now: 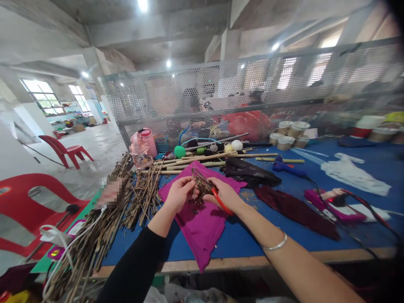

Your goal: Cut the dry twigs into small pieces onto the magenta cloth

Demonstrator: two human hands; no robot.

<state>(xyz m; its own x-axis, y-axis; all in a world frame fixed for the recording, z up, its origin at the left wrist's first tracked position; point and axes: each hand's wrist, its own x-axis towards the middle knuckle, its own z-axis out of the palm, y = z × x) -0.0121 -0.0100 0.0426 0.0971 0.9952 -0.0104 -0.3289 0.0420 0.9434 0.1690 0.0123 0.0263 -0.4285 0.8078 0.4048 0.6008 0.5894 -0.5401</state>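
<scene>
My left hand and my right hand meet above a magenta cloth on the blue table. Between them is a small brown dried twig cluster. The left hand's fingers pinch its left side. The right hand is closed on red-handled scissors, and the blades reach into the cluster. A silver bangle circles my right wrist. My left arm wears a black sleeve.
A heap of dried sticks covers the table's left end. Dark red cloth, a blue glue gun, a pink jug, bamboo rods and pots lie farther back. Two people sit behind a mesh screen. Red chairs stand at the left.
</scene>
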